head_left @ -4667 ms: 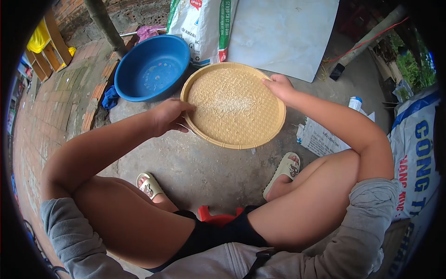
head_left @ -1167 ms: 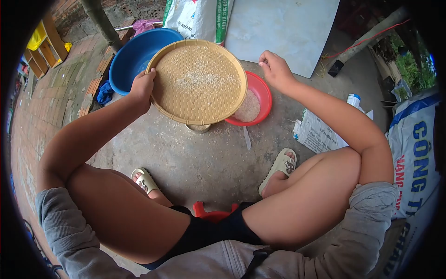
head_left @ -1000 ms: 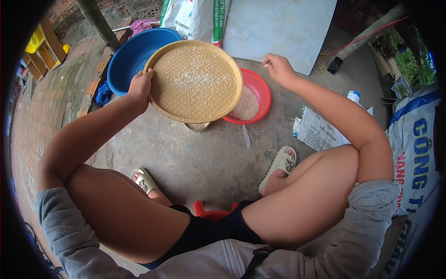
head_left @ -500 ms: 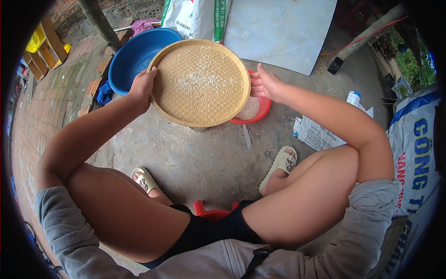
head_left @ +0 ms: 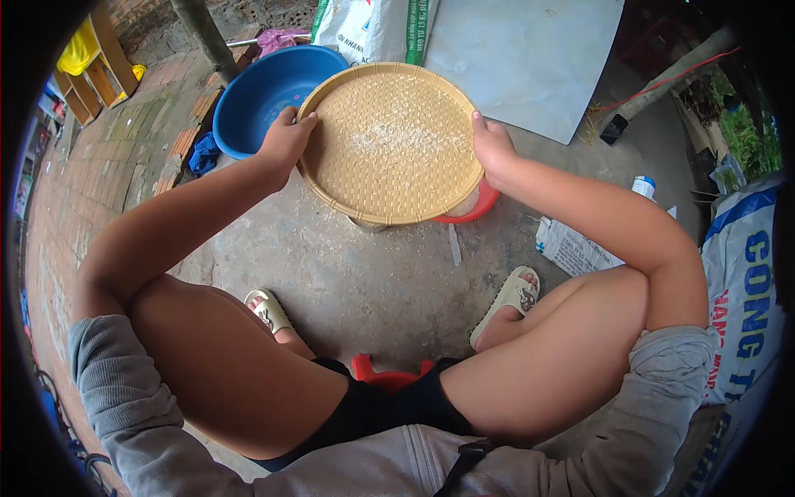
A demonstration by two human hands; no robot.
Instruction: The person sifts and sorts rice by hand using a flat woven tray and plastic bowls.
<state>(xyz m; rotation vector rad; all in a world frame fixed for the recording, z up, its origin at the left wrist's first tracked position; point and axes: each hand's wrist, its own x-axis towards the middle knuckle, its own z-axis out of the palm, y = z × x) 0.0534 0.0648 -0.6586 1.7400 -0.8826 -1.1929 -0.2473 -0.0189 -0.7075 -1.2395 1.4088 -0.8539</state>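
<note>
A round woven bamboo winnowing tray [head_left: 389,186] is held out in front of me, with pale rice grains [head_left: 397,139] scattered over its middle and far part. On its left rim my left hand [head_left: 287,141] is closed, thumb on top. My right hand [head_left: 493,147] grips the opposite rim, its thumb along the edge and its other fingers mostly hidden. Partly covered by the tray, a red basin [head_left: 483,204] with rice-like grain in it stands below on the right. A blue basin [head_left: 248,108] is just beyond my left hand.
White printed sacks [head_left: 368,29] stand behind the tray beside a pale board [head_left: 530,58]. A large printed sack [head_left: 749,282] and a crumpled white bag [head_left: 575,246] lie to the right. A phone-like black object [head_left: 614,128] is farther right. My sandalled feet rest on the concrete floor [head_left: 364,282].
My right hand's fingers, spread beside the rim before, have closed on the tray's edge. The whole view has shifted, so the surroundings sit slightly farther right.
</note>
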